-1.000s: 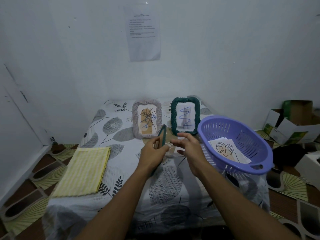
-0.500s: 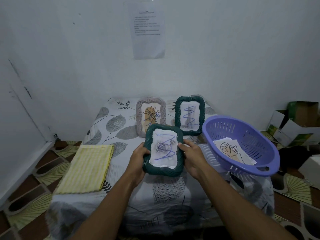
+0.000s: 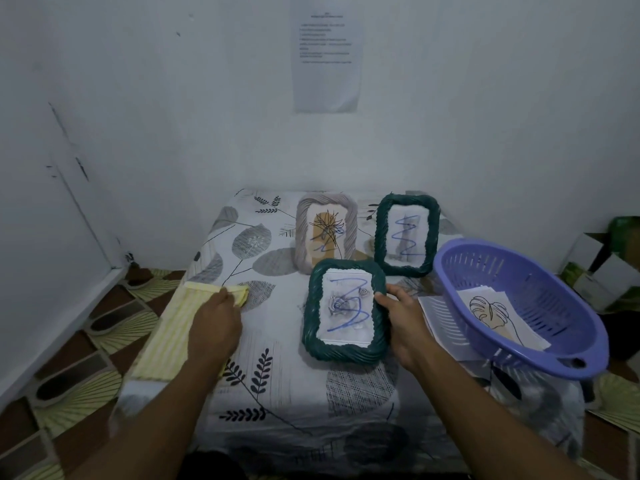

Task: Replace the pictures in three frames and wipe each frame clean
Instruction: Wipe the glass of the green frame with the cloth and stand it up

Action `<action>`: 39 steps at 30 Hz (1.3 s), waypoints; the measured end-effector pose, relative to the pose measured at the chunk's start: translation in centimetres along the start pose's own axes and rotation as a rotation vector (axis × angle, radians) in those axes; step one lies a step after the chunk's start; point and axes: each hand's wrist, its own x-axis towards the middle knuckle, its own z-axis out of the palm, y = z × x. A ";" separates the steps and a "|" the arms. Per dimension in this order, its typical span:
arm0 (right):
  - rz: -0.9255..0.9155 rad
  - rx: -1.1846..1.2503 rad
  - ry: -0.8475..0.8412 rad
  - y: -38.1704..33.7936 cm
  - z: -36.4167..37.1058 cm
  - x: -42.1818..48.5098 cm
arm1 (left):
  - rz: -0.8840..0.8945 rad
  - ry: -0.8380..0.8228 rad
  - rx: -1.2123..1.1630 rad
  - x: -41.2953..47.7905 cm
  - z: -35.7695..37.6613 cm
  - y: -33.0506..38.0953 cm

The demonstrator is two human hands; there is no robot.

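Leaf-print tabletop (image 3: 277, 386): right hand (image 3: 403, 323) grips green woven picture frame (image 3: 344, 311) edge; left hand (image 3: 214, 322) pinches yellow striped cloth (image 3: 166, 336). Purple slotted basket (image 3: 540, 278) holds leaf drawings (image 3: 498, 315).

Three woven frames (image 3: 344, 308) with scribbled pictures, nearest green one tilted, yellow cloth (image 3: 166, 336) left.

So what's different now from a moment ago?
The left hand let go of the near green frame and moved left onto the yellow cloth, bunching its far corner. The right hand alone now holds that frame, which is lower, near the table. The two standing frames and the purple basket with its pictures stayed put.
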 end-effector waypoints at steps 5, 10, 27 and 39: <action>-0.003 0.002 -0.010 -0.1 0.1 0.0 | -0.118 0.170 -0.281 -0.4 -2.1 1.9; -0.028 -0.020 -0.017 -0.5 0.5 -0.2 | -0.189 0.227 -0.556 0.0 -5.0 4.8; -0.048 0.102 -0.121 -2.5 -1.4 -1.3 | 0.730 -0.022 -0.188 -3.4 -1.4 15.9; -0.104 0.100 -0.086 -3.4 -2.7 -0.7 | 0.854 -0.216 0.077 -6.1 -2.1 16.8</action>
